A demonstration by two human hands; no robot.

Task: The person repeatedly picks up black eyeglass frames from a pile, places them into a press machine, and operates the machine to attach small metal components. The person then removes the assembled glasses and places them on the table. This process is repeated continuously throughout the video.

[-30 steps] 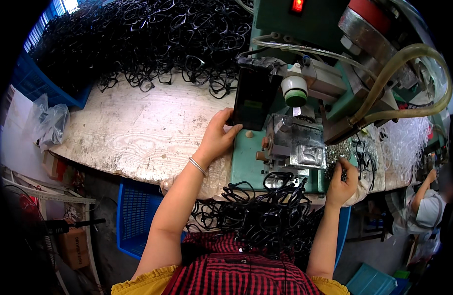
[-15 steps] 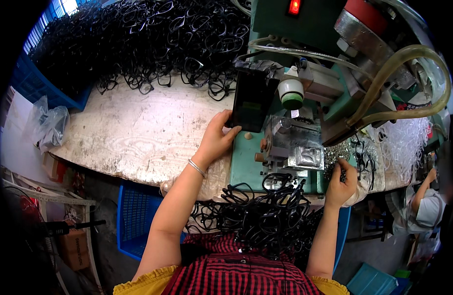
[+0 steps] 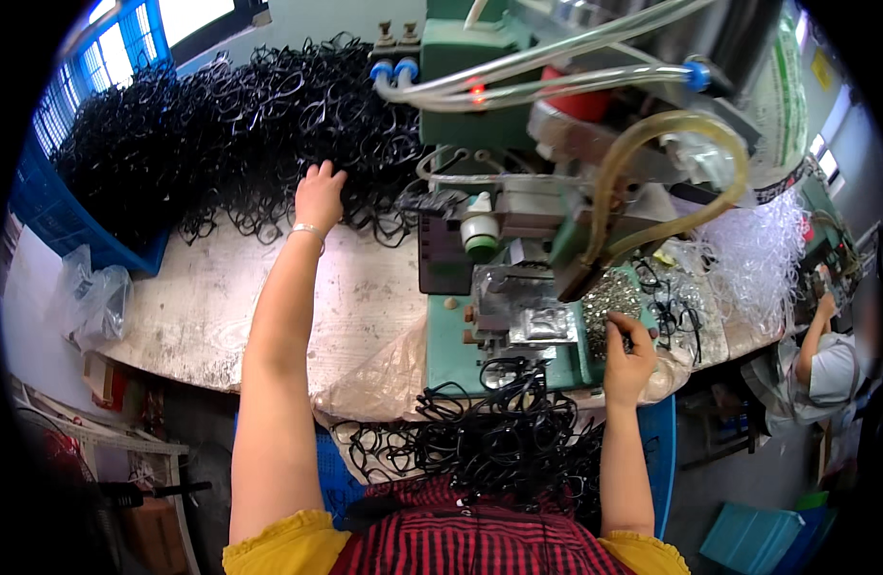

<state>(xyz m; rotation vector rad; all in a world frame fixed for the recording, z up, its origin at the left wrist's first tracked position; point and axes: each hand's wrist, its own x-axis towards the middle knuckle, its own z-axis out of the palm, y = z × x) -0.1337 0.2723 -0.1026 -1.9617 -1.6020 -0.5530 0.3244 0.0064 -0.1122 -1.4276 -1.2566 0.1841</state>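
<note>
My left hand (image 3: 320, 198) is stretched out over the near edge of a large heap of black eyeglass frames (image 3: 240, 134); its fingers are apart and hold nothing that I can see. My right hand (image 3: 630, 359) is at the near side of a pile of tiny metal parts (image 3: 612, 299). Its thumb and fingers are curled together, and whatever lies between them is too small to make out. Between the hands stands a green bench machine (image 3: 446, 345) with a clear-covered metal fixture (image 3: 542, 326). More black eyeglass frames (image 3: 499, 422) lie heaped in front of it, near my lap.
A yellowish hose (image 3: 720, 125) loops above the right side. Blue crates (image 3: 77, 216) stand at the far left, beside a clear plastic bag (image 3: 94, 297). White stringy material (image 3: 758, 259) is piled at the right. Another person (image 3: 830, 369) sits further right.
My left hand has left the dark panel beside the machine and reached forward and left to the far heap of frames. My right hand stays by the metal parts. The view has tilted up.
</note>
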